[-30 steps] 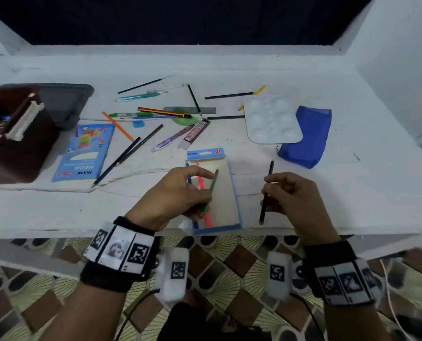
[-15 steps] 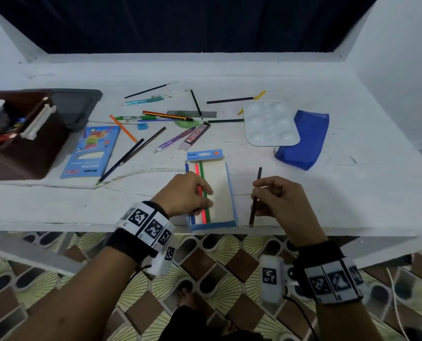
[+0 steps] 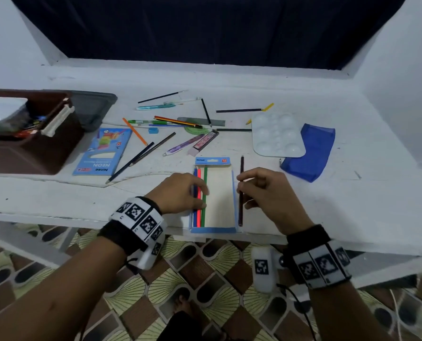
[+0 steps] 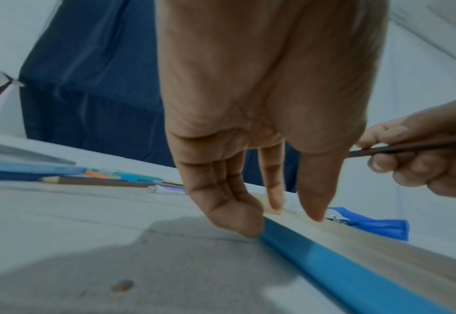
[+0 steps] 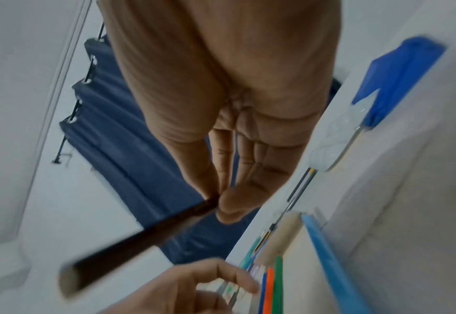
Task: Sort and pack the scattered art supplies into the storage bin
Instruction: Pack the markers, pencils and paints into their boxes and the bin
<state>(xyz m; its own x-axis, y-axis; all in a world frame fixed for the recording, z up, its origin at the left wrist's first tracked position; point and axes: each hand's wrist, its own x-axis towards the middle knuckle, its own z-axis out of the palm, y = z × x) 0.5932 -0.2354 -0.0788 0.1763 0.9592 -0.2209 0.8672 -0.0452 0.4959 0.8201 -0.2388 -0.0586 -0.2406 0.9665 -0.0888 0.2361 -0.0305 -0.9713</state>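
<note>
An open blue pencil box (image 3: 234, 193) lies at the table's near edge. A blue, a red and a green pencil (image 3: 205, 178) lie along its left side. My left hand (image 3: 202, 195) rests over them with straight fingers, fingertips touching the box's left wall (image 4: 329, 259). My right hand (image 3: 241, 183) pinches a dark brown pencil (image 3: 241, 212) just right of the box, lengthwise along its right wall. The right wrist view shows that pencil (image 5: 141, 238) between thumb and fingers, above the box (image 5: 329, 255). The brown storage bin (image 3: 20, 153) stands at the far left.
Loose pencils, pens and brushes (image 3: 170, 121) lie scattered mid-table. A closed blue NEON pencil box (image 3: 104, 151) lies beside the bin. A grey lid (image 3: 91, 109) sits behind the bin. A white paint palette (image 3: 276, 134) overlaps a blue pouch (image 3: 313, 153) on the right.
My left hand has laid the green pencil into the box beside the red one and now rests flat on them. My right hand has brought the brown pencil leftward to the box's right wall.
</note>
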